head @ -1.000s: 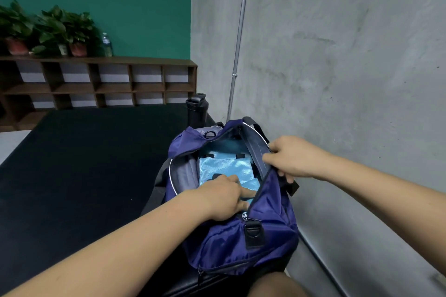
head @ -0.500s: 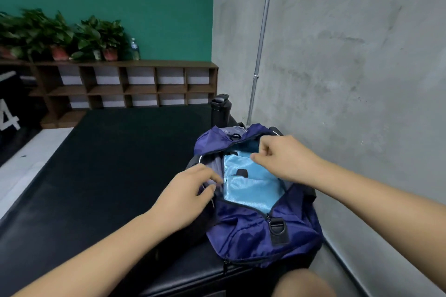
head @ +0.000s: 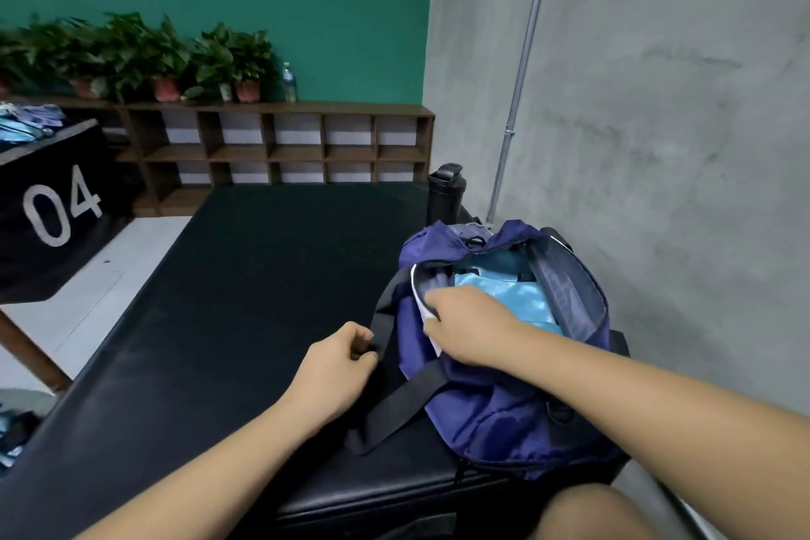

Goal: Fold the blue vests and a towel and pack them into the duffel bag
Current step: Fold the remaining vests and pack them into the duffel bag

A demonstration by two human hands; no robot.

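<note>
The left hand [head: 337,368] pinched the black strap [head: 394,412] of the navy duffel bag [head: 495,417], and the right hand [head: 469,327] curled over the bag's open rim. Blue vests [head: 521,298] lay inside the bag, which sat at the right edge of the black desk [head: 245,298]. A black box [head: 57,153] far left read "04".

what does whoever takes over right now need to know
Left grip: fingers curled at the black webbing strap; hold unclear.
Right grip: holds the near rim of the open navy fabric duffel bag.
Folded shiny light-blue vests lie inside the bag, which sits on the black padded bench.
Done: vests packed.
Left: towel not visible, so check it is in; bag is unzipped.
</note>
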